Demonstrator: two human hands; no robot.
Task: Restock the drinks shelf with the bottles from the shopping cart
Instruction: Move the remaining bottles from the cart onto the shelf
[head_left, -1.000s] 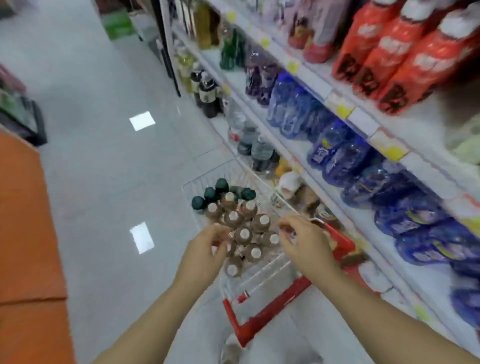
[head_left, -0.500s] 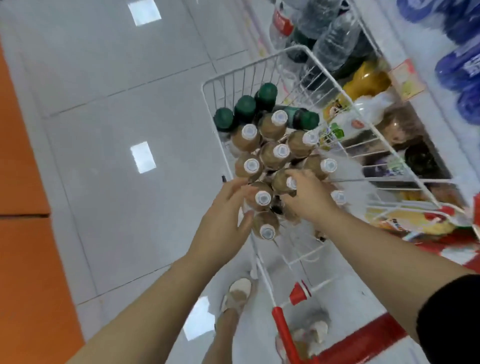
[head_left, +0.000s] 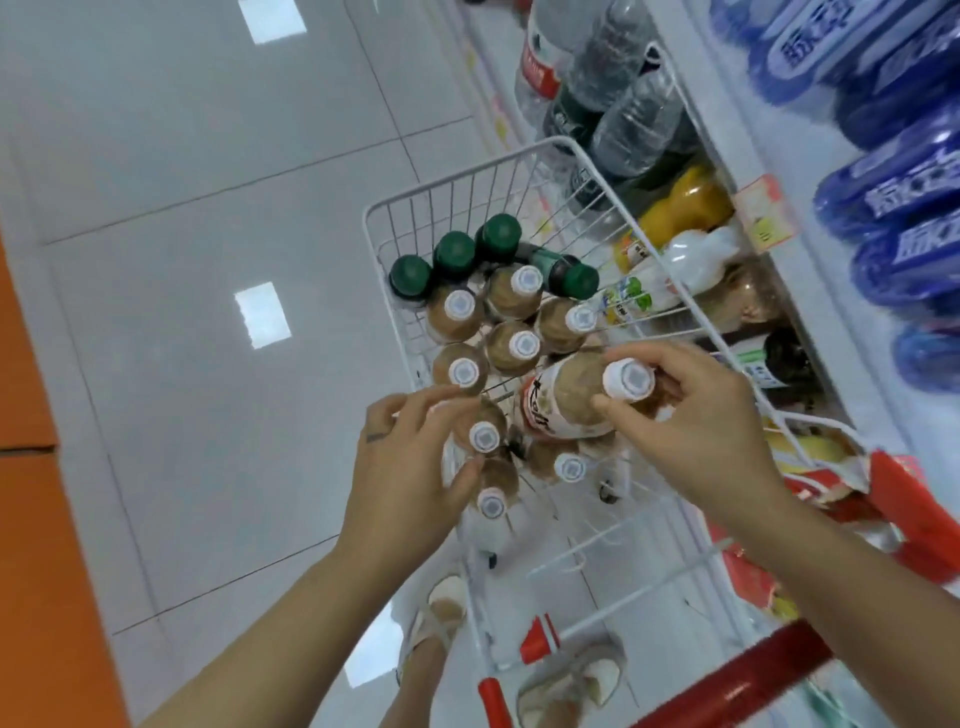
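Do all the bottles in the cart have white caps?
No, four green-capped bottles sit at the far end of the cart, behind the white-capped brown bottles.

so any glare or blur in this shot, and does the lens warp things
Head view: ceiling-light reflections glare off the glossy floor; the bottle in the right hand is slightly soft, its label smeared; the wide lens stretches the forearms and blue shelf bottles near the edges; no hard shadows.

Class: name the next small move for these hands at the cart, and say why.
Probably lift the standing bottle out with the left hand, whose fingers curl round it; the right hand holds a raised bottle tilted above the cart.
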